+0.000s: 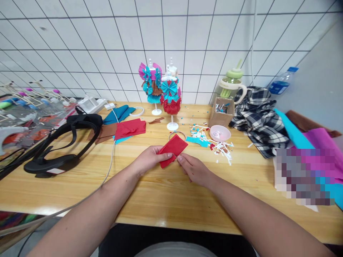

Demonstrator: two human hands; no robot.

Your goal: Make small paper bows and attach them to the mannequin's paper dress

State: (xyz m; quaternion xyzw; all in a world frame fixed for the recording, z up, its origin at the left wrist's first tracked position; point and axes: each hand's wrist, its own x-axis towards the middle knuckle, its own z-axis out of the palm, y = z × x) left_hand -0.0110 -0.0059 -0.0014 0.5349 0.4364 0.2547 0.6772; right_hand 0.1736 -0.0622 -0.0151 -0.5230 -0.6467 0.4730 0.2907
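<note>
One flat, rectangular red paper-like piece (175, 145) is pinched beneath the thumb of the left hand (153, 156); the right hand (195, 169) pinches a slim dark item (175, 155), too small to identify.

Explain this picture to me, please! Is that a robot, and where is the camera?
No robot here, just a person using two bare hands. There is one picture, from a camera worn on the person's head, looking forward and down, so the arms reach in from the bottom.

The left hand holds a red piece, maybe paper. The right hand pinches something thin beside it, too small to name.

On the wooden table you can see little decorated figures on white stands, white scraps, a pink bowl, a cardboard box and a black headset with straps.
</note>
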